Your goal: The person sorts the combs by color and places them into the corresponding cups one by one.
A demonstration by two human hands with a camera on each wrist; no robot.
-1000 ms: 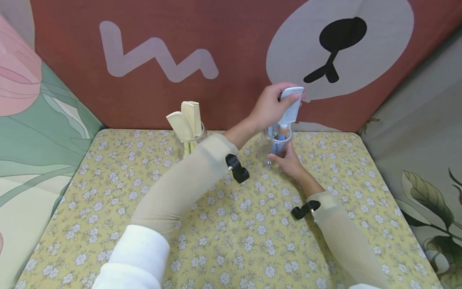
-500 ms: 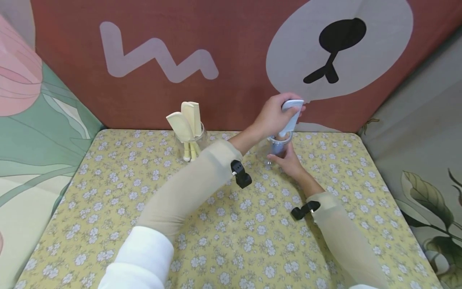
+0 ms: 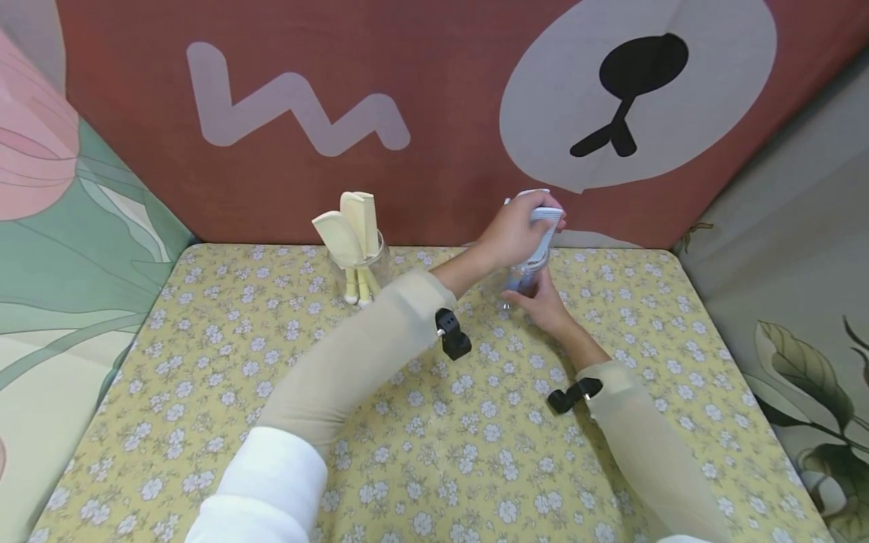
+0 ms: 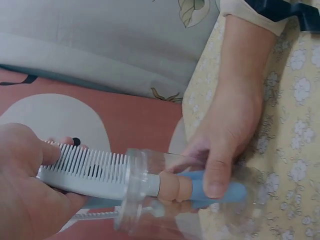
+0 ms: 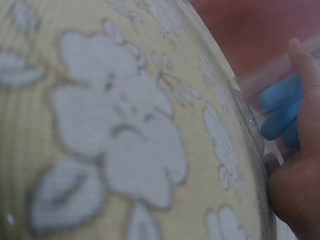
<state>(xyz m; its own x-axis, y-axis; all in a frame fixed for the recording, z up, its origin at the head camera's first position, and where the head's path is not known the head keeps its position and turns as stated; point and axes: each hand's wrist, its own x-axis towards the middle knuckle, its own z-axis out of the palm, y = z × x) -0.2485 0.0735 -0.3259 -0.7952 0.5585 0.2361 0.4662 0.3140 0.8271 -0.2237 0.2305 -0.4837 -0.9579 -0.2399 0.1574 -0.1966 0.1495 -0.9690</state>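
My left hand pinches the toothed head of a white comb above a clear jar. In the left wrist view, the comb's teeth reach the jar's rim, and its handle, with a tan band and blue end, lies inside. Alongside it in the jar are other blue-handled things, partly hidden. My right hand grips the jar low on its side, thumb against the wall. Through the jar, the right wrist view shows several rounded blue handle ends.
To the left stands another clear jar with cream utensils, spatula-like heads up. Both jars are near the back edge of the table, which has a yellow floral cloth. A red-brown printed fabric rises behind.
My left hand has moved down with the comb, whose handle has sunk into the jar. The right hand keeps its place on the jar.
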